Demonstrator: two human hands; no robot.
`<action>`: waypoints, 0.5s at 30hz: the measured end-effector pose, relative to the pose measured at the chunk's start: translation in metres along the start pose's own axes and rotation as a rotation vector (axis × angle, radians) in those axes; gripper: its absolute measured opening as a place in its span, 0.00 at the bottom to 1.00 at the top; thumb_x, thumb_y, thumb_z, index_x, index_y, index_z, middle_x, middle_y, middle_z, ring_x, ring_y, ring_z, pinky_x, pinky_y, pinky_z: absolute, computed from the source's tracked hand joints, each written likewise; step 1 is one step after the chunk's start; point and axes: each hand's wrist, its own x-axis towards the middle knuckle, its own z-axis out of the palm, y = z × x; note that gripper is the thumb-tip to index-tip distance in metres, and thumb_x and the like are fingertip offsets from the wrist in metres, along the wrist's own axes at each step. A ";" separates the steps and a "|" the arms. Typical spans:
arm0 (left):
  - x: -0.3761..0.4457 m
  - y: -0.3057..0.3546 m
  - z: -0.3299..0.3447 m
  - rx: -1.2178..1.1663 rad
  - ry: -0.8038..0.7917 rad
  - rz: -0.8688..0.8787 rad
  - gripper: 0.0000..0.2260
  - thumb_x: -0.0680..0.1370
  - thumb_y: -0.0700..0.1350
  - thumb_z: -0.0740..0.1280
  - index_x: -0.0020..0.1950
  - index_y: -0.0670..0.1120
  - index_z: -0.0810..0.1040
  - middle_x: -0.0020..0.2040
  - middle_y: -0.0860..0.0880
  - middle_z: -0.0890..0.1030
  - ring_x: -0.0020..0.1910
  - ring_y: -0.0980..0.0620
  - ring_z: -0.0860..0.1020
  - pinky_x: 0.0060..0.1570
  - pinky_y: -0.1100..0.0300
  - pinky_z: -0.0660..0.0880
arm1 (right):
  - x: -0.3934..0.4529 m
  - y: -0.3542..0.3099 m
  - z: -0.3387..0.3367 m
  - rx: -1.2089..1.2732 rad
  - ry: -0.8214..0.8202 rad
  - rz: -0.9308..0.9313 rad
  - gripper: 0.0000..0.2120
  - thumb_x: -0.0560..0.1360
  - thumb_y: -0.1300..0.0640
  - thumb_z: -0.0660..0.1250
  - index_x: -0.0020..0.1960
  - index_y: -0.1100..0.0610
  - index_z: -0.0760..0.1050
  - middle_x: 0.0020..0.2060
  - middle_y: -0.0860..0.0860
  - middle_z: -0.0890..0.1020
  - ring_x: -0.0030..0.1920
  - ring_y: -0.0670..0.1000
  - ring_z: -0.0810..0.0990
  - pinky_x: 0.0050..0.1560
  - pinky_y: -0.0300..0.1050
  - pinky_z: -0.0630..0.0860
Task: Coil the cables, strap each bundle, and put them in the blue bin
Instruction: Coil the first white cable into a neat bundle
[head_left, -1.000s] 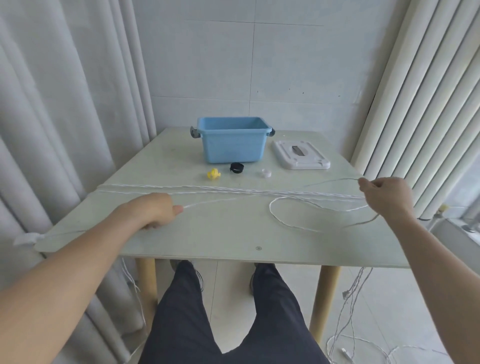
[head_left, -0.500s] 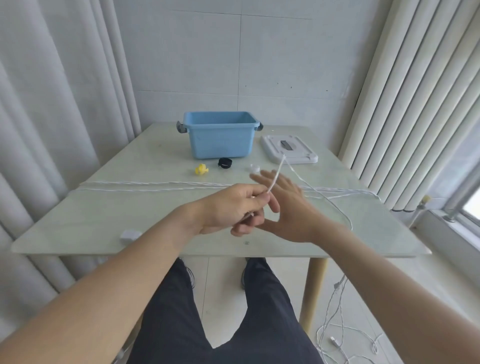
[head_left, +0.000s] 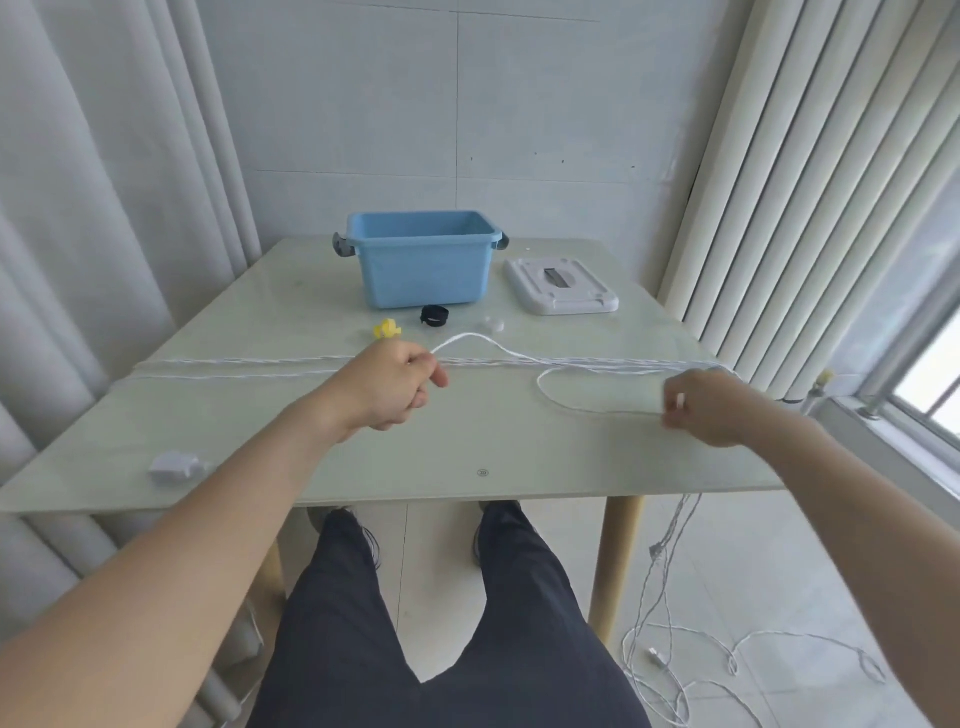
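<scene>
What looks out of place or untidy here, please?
The white cables lie stretched across the table, run over its right edge and end in a loose tangle on the floor. The blue bin shows no bundle inside.

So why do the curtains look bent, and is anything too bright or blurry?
Head view: the wide-angle lens bows the curtains near the edges; the window at right is blown out white; soft daylight casts only faint shadows on the table; the white cable stays fairly sharp.
</scene>
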 end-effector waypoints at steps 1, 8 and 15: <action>0.002 -0.001 0.002 0.020 0.012 -0.030 0.13 0.85 0.44 0.53 0.51 0.41 0.76 0.28 0.50 0.66 0.20 0.56 0.59 0.22 0.65 0.55 | -0.003 0.015 -0.003 -0.102 0.013 0.100 0.03 0.77 0.57 0.66 0.46 0.55 0.78 0.48 0.55 0.81 0.52 0.57 0.79 0.49 0.45 0.75; 0.002 0.019 0.027 -0.003 -0.131 -0.074 0.10 0.82 0.42 0.56 0.54 0.42 0.77 0.27 0.52 0.65 0.22 0.56 0.58 0.21 0.66 0.54 | -0.031 0.043 -0.040 -0.278 -0.042 0.468 0.13 0.72 0.61 0.71 0.56 0.56 0.78 0.45 0.52 0.78 0.49 0.57 0.78 0.48 0.48 0.75; -0.017 0.053 0.067 -0.294 -0.465 0.117 0.09 0.85 0.46 0.59 0.56 0.45 0.78 0.31 0.51 0.65 0.24 0.56 0.57 0.22 0.65 0.52 | -0.055 -0.052 -0.033 0.516 0.020 -0.476 0.29 0.70 0.41 0.76 0.68 0.43 0.73 0.62 0.39 0.77 0.62 0.40 0.75 0.67 0.42 0.69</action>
